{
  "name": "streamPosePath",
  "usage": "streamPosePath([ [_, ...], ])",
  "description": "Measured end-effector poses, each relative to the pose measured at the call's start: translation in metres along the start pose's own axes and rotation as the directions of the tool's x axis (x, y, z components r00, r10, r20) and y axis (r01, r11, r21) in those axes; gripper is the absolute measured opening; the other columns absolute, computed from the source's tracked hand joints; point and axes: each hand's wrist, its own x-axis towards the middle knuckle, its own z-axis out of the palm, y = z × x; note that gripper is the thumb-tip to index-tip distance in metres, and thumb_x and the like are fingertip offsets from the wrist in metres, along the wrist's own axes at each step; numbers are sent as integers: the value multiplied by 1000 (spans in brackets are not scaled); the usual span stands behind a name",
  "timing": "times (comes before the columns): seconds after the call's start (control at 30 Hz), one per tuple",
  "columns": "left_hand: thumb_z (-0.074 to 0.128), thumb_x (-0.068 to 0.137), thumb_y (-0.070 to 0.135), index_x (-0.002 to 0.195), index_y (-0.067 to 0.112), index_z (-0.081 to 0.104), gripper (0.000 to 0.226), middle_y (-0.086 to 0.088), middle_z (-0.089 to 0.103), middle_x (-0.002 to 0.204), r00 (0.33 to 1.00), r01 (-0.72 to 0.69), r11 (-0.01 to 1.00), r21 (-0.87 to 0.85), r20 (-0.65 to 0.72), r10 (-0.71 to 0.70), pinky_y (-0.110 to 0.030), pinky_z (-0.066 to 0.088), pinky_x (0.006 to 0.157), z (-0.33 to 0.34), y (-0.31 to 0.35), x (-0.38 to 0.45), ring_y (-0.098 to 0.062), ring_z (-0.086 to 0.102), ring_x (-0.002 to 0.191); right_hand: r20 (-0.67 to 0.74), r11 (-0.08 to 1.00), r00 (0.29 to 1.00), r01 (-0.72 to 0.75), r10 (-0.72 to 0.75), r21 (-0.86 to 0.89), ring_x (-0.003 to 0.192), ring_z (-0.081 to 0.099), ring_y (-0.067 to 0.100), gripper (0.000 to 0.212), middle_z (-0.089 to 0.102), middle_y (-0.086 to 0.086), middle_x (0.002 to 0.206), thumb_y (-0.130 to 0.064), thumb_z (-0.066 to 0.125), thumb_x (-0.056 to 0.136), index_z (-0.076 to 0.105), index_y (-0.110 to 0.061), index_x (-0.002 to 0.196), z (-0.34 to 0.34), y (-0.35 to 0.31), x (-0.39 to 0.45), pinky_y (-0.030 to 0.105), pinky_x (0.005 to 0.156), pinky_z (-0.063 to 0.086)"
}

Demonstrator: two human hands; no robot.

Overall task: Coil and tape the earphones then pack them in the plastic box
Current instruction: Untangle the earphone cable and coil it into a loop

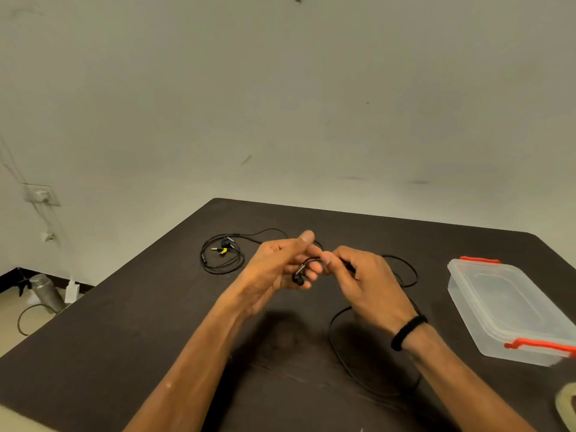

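Note:
Black wired earphones (298, 277) are held above the dark table (140, 338). My left hand (280, 269) holds the earbud end, its fingers curled round the wire. My right hand (358, 275) pinches the same wire just to the right. The loose cable (335, 344) trails down in a long loop on the table under my right wrist. A second pair of black earphones (222, 254), coiled, with a yellow mark near its plug, lies at the far left. The clear plastic box (511, 310) with red clips stands lidded at the right.
A roll of tape (565, 403) shows partly at the lower right edge. The table's far edge meets a bare wall. On the floor at the left stand a metal bottle (46, 291) and a small white bottle (72, 291).

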Motion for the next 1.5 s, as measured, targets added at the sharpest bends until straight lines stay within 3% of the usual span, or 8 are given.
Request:
streamPosePath([
  [0.13,78,93,25,126,9,72,37,-15,75,111,988,2,995,-103,154,14,-30,61,75,-4,1,-5,-18,71,94,5,932,993,-112,118,344,53,41,4,39,49,-15,57,-43,51,106,65,-25,74,1,-1,1,21,54,33],
  [0.43,74,89,6,98,6,83,13,-11,74,84,987,-85,984,-156,-148,62,-23,58,66,-12,4,1,-12,65,71,214,858,967,-222,135,463,51,39,5,44,44,-12,56,-50,51,105,63,-22,74,-3,-4,3,25,53,36],
  [0.73,74,92,3,97,5,80,8,-7,72,77,789,-315,914,-256,-606,102,-18,56,59,-38,4,7,-10,64,62,391,808,917,-290,81,513,52,53,14,42,55,-1,61,-47,50,107,61,-15,82,-20,-5,8,38,68,61],
  [0.83,75,94,9,98,13,81,9,-5,74,80,702,-252,967,-47,-696,149,-17,54,53,-43,0,6,-9,67,60,423,767,898,-356,122,534,52,44,10,44,48,-3,59,-52,51,105,64,-17,81,-27,-2,8,30,60,53],
  [0.9,74,94,13,97,21,81,12,4,77,85,667,-98,928,359,-669,328,-24,61,68,-35,-6,6,-2,70,67,423,707,892,-401,158,582,53,39,9,44,43,-4,59,-55,52,102,63,-19,80,-29,-1,7,25,54,46],
  [1.0,70,88,2,96,22,83,25,9,78,105,652,-60,556,829,-389,651,-25,51,97,-12,-10,1,-3,67,98,428,648,884,-438,187,623,52,33,7,42,39,-6,59,-53,52,103,62,-20,78,-27,-2,8,22,48,35],
  [1.2,61,102,37,120,26,77,27,16,76,117,801,-432,587,685,-9,599,-22,52,100,35,-6,-9,-3,66,118,422,649,883,-445,205,617,52,30,8,43,37,-6,59,-51,49,107,62,-23,77,-22,-6,7,21,47,31],
  [1.5,67,101,29,98,17,81,19,13,73,79,813,-352,654,670,-126,568,-32,58,69,17,0,-3,-6,69,74,440,666,867,-472,234,577,50,29,8,47,35,-4,59,-55,53,103,61,-17,76,-27,-11,6,21,47,33],
])
